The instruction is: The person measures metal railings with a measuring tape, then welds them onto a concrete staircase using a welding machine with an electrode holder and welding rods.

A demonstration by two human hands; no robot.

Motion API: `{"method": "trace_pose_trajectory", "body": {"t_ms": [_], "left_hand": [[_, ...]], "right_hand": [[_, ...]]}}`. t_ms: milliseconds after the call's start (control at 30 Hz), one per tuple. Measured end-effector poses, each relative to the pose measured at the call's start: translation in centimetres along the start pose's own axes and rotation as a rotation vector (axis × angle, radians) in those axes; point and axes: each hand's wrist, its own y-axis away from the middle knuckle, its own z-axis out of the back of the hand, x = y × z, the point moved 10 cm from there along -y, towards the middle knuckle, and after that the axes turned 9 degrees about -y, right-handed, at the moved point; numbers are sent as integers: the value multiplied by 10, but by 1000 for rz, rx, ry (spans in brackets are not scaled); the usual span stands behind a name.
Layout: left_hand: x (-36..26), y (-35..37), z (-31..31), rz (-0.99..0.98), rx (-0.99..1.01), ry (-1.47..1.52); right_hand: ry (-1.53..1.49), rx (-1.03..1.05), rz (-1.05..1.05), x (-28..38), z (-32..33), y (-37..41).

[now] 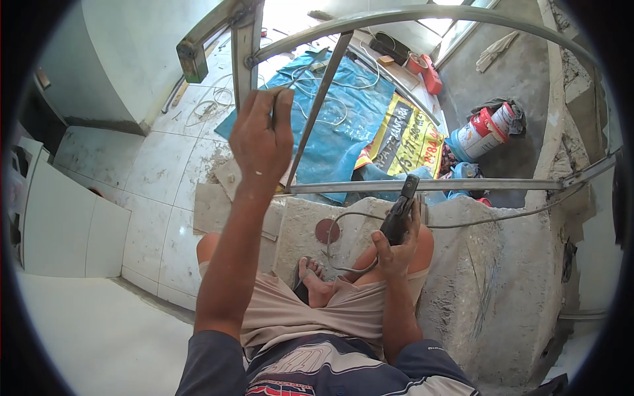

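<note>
My left hand [264, 132] is raised beside the upright of a grey metal frame [422, 185], its fingers pinched together. Something thin and dark shows at its fingertips, too small to make out. In front of my right knee, my right hand [399, 251] is wrapped round a black clamp-like tool [399, 214], which points up towards the frame's lower bar. A grey cable [329, 247] loops near the tool. The curved top bar of the frame arches over a blue tarp [330, 125].
A yellow and black banner [409, 135] lies on the tarp. Beyond are a red box [430, 74] and paint buckets [477, 135]. A reddish disc [327, 231] rests on the rough concrete ledge [489, 270] near my foot. Cables lie across the tiled floor [158, 158].
</note>
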Motion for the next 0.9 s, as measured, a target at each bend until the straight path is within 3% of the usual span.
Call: {"method": "trace_pose_trajectory", "body": {"t_ms": [100, 200, 367, 600, 767, 900], "left_hand": [[-35, -29, 22, -246, -50, -220], [-38, -49, 25, -175, 20, -227], [-50, -62, 18, -272, 123, -219], [-68, -96, 40, -183, 202, 158], [-117, -162, 37, -381, 236, -135], [-137, -208, -8, -411, 452, -354]], "right_hand": [[-7, -12, -4, 2, 1, 1], [-34, -26, -4, 3, 1, 1], [-62, -41, 8, 4, 2, -1], [-65, -42, -10, 1, 4, 0], [-96, -39, -6, 2, 0, 0], [-107, -27, 3, 1, -4, 1]]}}
